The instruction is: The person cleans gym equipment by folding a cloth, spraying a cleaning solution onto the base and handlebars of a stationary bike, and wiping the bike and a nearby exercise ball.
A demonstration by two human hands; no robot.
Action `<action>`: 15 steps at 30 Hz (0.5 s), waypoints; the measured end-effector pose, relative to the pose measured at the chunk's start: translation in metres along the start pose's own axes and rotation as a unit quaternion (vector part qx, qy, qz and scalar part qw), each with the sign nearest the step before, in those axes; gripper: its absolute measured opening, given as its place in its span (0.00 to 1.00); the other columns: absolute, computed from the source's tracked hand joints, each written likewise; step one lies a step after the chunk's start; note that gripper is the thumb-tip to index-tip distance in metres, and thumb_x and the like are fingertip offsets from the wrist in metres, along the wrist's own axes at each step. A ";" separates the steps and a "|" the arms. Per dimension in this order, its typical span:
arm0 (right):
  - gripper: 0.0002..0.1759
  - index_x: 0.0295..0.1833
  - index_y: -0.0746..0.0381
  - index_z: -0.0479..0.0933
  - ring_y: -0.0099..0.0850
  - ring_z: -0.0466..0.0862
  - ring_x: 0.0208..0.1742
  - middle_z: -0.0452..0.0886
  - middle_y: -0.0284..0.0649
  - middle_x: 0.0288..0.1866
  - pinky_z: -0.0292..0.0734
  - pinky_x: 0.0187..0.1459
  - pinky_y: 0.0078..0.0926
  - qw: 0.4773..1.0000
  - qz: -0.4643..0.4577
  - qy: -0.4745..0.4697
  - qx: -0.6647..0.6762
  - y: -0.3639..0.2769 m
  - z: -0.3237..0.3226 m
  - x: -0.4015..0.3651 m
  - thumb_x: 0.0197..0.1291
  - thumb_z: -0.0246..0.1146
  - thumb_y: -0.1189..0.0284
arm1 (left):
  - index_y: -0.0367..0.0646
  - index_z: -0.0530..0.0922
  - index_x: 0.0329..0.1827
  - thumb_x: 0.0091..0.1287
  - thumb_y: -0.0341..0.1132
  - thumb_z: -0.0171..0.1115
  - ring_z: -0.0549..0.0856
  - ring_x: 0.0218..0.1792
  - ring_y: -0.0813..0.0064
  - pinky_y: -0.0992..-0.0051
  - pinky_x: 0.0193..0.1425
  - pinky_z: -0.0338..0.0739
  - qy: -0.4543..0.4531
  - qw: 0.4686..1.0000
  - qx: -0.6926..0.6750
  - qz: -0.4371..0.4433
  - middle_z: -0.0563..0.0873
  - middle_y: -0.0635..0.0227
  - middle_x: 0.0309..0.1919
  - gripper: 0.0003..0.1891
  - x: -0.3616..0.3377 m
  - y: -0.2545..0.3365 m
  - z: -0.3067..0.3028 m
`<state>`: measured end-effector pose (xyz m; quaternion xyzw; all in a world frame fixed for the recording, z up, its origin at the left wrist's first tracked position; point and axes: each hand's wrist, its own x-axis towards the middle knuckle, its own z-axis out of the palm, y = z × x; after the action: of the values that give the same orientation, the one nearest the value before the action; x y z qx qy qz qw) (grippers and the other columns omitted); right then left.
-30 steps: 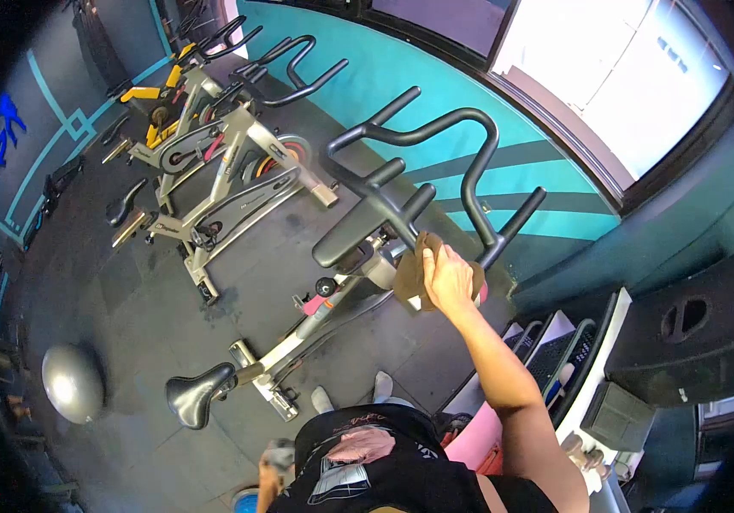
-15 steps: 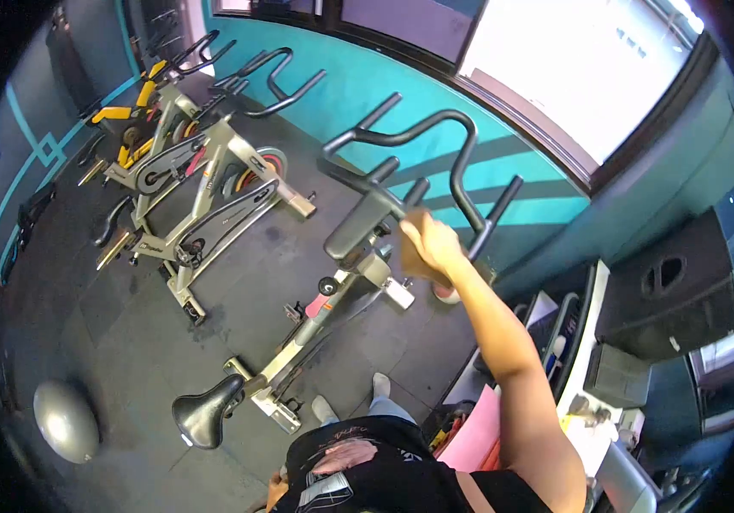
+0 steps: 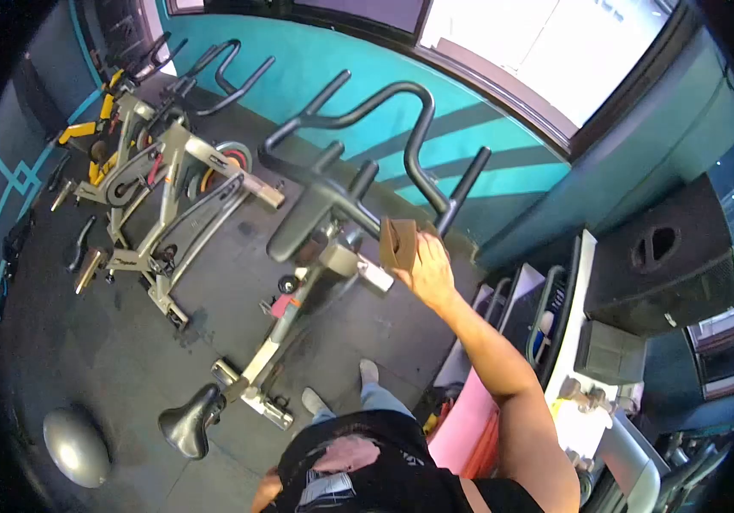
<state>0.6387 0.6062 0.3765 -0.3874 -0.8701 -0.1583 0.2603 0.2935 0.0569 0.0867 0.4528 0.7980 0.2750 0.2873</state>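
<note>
My right hand [image 3: 429,272] is closed around a folded brown cloth [image 3: 398,244], its arm stretched forward. The cloth overlaps the lower right bar of the black handlebar [image 3: 425,128] on the nearest exercise bike. Below the handlebar, this bike's pale frame [image 3: 264,359] slants down to its black saddle [image 3: 189,423]. At the bottom edge, only a small part of my left hand [image 3: 267,491] shows beside my black shirt; its fingers are hidden.
More exercise bikes [image 3: 170,184] stand to the left. A silver ball [image 3: 76,446] lies on the dark floor. On my right are a large black speaker [image 3: 662,248], a white-edged shelf [image 3: 576,316] and a pink mat [image 3: 462,419]. A teal wall [image 3: 298,64] runs behind the handlebars.
The view has shifted, moving the bikes left in the picture. My right hand, still holding the cloth, is farther right along the handlebar, and the cloth's folds now face me.
</note>
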 end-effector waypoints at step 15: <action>0.28 0.57 0.71 0.74 0.44 0.82 0.50 0.76 0.54 0.60 0.77 0.54 0.40 0.975 -0.006 -0.117 0.188 0.017 0.017 0.012 0.63 0.62 0.58 | 0.47 0.78 0.58 0.61 0.45 0.62 0.85 0.34 0.53 0.58 0.38 0.77 -0.123 0.981 0.060 -0.134 0.86 0.53 0.35 0.23 0.026 0.118 -0.012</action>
<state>0.6389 0.6322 0.3713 -0.3421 -0.9110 0.0529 0.2242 0.3408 0.1292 0.1723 0.3884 0.8249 0.1278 0.3904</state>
